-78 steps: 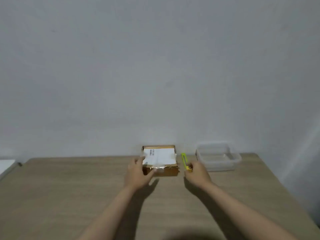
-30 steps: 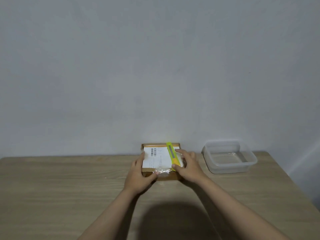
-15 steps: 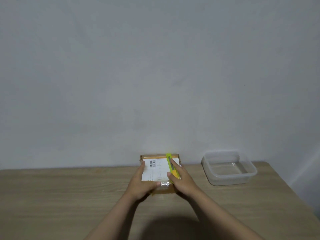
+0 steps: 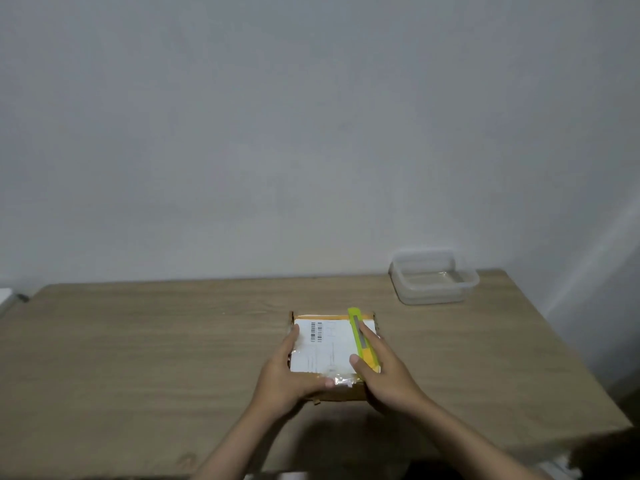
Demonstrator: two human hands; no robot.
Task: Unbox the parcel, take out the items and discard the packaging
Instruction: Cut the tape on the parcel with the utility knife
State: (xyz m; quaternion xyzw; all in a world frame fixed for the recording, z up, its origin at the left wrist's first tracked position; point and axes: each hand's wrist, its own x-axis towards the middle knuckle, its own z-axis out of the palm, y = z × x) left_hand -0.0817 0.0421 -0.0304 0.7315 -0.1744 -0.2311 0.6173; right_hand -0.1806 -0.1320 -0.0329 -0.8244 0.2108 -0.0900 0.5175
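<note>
Parcel (image 4: 330, 346) sealed; our left hand (image 4: 289, 372) grips its near-left corner, right hand (image 4: 384, 370) holds cutter (image 4: 362, 339) on it; next, slit tape.

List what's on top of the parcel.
On the parcel: white label, yellow-green cutter held by right hand, left hand gripping its near-left corner. Contents hidden; still sealed.

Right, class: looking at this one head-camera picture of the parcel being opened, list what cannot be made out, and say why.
- Parcel contents: head view, box closed.
- Label text: too small and blurred.
- Yellow-green cutter blade: cannot tell if extended; the right hand covers its near end.
- Parcel's near left corner: hidden by the left hand.
- White object at the table's far left: cut off by the frame edge.
</note>
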